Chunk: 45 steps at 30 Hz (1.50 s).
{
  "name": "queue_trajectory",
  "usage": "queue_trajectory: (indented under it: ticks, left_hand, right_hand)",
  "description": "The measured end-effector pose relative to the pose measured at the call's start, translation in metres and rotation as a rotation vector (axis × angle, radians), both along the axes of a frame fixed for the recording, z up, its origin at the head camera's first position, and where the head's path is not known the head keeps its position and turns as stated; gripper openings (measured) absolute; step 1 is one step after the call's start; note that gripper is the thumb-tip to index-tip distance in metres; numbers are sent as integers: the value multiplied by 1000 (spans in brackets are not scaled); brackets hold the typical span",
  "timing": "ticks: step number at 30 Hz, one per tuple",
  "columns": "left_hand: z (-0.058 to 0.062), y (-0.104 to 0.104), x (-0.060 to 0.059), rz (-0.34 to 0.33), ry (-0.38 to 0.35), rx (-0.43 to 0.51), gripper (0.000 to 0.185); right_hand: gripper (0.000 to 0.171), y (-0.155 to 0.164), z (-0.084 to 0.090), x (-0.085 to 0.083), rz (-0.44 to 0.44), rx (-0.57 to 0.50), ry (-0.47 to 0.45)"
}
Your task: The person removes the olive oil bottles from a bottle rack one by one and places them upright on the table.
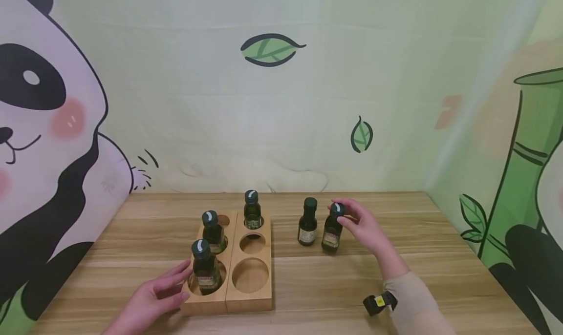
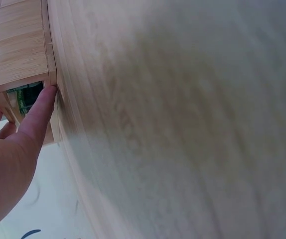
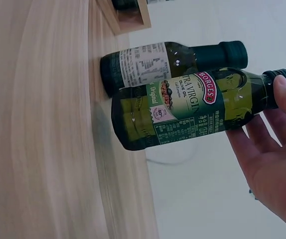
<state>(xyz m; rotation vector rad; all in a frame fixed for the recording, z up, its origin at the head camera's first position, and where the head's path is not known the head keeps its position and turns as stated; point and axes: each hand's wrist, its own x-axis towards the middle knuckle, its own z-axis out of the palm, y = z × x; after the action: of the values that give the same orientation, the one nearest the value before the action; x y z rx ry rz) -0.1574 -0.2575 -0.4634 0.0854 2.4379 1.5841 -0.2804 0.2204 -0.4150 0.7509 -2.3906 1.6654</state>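
Note:
A wooden rack (image 1: 250, 301) with round holes lies left of centre on the table and holds three dark green olive oil bottles: front left (image 1: 205, 266), middle left (image 1: 213, 233) and back right (image 1: 252, 212). My left hand (image 1: 176, 282) lies flat on the table, its straight fingers (image 2: 47, 97) touching the rack's (image 2: 18, 45) front left side. Two more bottles stand on the table to the right. My right hand (image 1: 347, 217) pinches the cap of the nearer bottle (image 1: 332, 233), which tilts slightly (image 3: 183, 107). The other bottle (image 1: 307, 223) stands just left of it (image 3: 168, 59).
The wooden table (image 1: 334, 286) ends at a wall cloth printed with pandas, leaves and bamboo. Three rack holes are vacant, among them the front right hole (image 1: 250, 275). A small black camera (image 1: 378, 302) sits on my right wrist.

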Motion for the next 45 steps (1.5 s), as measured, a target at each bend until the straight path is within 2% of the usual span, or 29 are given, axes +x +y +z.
queue_trajectory:
  ticks: [11,26,38,45]
  left_hand:
    - [-1,-1,-1,-16,5,-1,59]
    - [1,1,1,-3,3,28,57]
    - [1,1,1,21,0,15,55]
    - [0,1,2,15,9,2,55]
  right_hand:
    - [40,3,-4,-15,29,4,-58]
    - [41,3,-5,-27,55,-6,-127]
    - [41,9,-8,-36,96,-2,-123]
    - [43,10,-9,-40,158,-42,-135]
